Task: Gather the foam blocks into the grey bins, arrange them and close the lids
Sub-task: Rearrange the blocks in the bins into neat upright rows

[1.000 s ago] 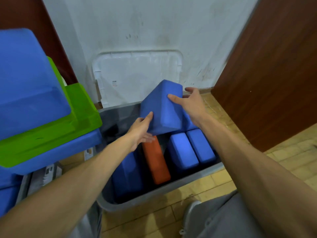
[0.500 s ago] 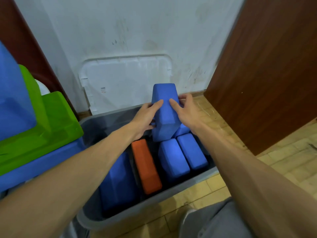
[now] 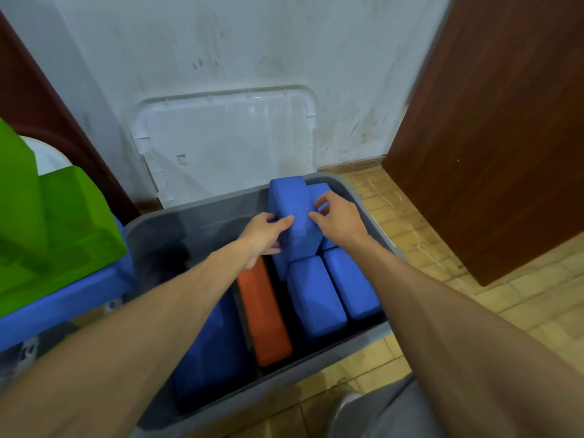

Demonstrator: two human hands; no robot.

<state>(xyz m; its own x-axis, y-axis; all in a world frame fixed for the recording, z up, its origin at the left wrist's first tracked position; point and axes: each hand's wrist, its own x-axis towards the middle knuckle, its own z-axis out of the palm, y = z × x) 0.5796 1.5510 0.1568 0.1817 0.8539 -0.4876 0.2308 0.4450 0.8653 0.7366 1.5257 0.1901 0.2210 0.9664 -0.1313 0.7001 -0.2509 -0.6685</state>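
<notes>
- Bin [image 3: 373, 338]: plain grey.
- Top foam block [image 3: 294, 210]: solid blue.
- Lower blocks [image 3: 316, 298]: the same blue.
- Narrow block [image 3: 264, 311]: orange.
- Lid [image 3: 227, 143]: milky white, with a small printed label.
- Large foam piece [image 3: 63, 222]: bright green.
- Slab [image 3: 57, 305]: blue.
- Floor [image 3: 420, 235]: yellowish tile pattern.
- Panel [image 3: 499, 121]: reddish-brown.

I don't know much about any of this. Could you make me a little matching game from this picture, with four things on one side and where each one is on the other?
Things
1. orange foam block
2. white plastic lid
3. green foam block
4. blue foam block sticking up at the far end

Places
A. leaning against the wall
B. gripped by the left hand and the right hand
C. outside the grey plastic bin, to its left
D. lying in the bin between other blue blocks

Pairs: 1-D, 2-A, 3-C, 4-B
</notes>
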